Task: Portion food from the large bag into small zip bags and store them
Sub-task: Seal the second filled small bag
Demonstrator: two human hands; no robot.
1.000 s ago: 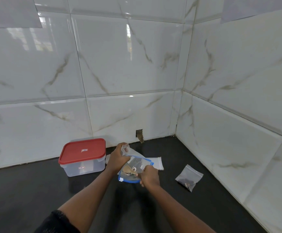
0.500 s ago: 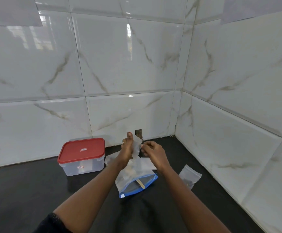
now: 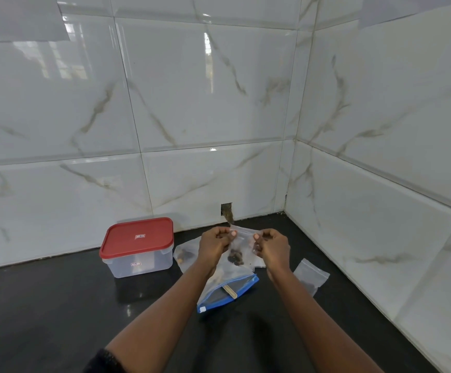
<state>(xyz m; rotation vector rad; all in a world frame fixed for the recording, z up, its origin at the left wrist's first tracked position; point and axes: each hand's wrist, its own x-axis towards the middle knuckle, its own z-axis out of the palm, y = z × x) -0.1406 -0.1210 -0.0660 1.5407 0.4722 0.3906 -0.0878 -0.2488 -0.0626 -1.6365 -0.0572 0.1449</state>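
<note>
Small zip bag (image 3: 239,255) hangs just above large bag (image 3: 227,292), dark food inside. My left hand (image 3: 215,244) and right hand (image 3: 273,247) pinch its top corners; seal runs left-right between them, both equally near.

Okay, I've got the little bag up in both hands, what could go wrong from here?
The small bag is pinched only at its top by the left hand and right hand; if the zip is not fully pressed, its food could spill onto the counter. The big bag below looks unsealed with a spoon in it; a forearm could knock it.
</note>
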